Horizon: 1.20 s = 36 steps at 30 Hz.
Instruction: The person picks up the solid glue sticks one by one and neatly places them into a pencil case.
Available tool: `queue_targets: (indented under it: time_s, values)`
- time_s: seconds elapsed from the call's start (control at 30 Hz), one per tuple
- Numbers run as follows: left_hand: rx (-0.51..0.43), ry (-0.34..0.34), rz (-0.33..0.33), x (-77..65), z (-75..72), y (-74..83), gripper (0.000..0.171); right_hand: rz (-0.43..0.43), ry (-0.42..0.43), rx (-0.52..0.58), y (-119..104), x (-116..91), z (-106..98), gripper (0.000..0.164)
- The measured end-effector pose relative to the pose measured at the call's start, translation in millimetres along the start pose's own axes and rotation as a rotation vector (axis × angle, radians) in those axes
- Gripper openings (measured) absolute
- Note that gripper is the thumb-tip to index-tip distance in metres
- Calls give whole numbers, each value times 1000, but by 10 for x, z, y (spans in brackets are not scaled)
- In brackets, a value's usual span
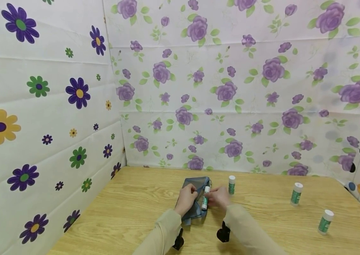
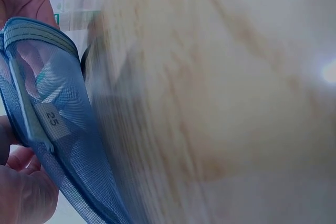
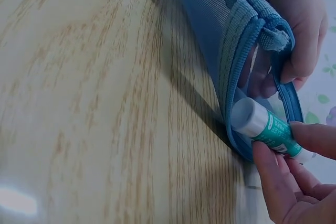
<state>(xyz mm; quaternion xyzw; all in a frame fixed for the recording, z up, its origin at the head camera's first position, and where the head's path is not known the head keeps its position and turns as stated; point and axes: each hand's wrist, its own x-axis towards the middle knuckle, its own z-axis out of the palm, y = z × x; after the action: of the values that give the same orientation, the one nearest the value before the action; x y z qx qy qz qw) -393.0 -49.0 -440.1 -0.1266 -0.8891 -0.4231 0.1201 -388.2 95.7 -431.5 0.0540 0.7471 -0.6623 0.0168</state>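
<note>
A blue mesh zipper pouch (image 1: 195, 211) lies on the table in front of me, its zipped edge spread apart in the right wrist view. My left hand (image 1: 186, 199) grips one edge of its opening, with fingers and thumb on either side of the mesh. Between the thumb and fingers of my right hand (image 1: 219, 197) is a glue stick (image 3: 274, 132) with a green label and white ends. One white end of it sits at the pouch's mouth. A small tag (image 2: 51, 120) marked 25 shows on the pouch.
A second glue stick (image 1: 232, 185) stands upright just beyond my right hand. Two more, a farther one (image 1: 296, 194) and a nearer one (image 1: 325, 222), stand on the right side of the wooden table (image 1: 129, 205). Flowered sheets (image 1: 173, 88) hang behind and at the left.
</note>
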Motion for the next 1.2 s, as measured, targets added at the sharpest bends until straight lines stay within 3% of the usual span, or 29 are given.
queue_targets:
  time_s: [0.2,0.43,0.7,0.97,1.2]
  values:
    - [-55,-32,-14,-28,-18,18,5,9,-16,-40,0,-9,14,29]
    - [-55,-36,-19,-28,-13,18,4,21,22,-90,9,22,34,18]
    - [-37,-27,-26,-20,-6,8,4,41,28,-125,0,44,48,24]
    - [-38,-29,-22,-37,-22,31,4,-2,36,-184,-7,25,58,13]
    - [-64,-42,-25,-30,-21,25,5,8,29,-175,-54,2,49,9]
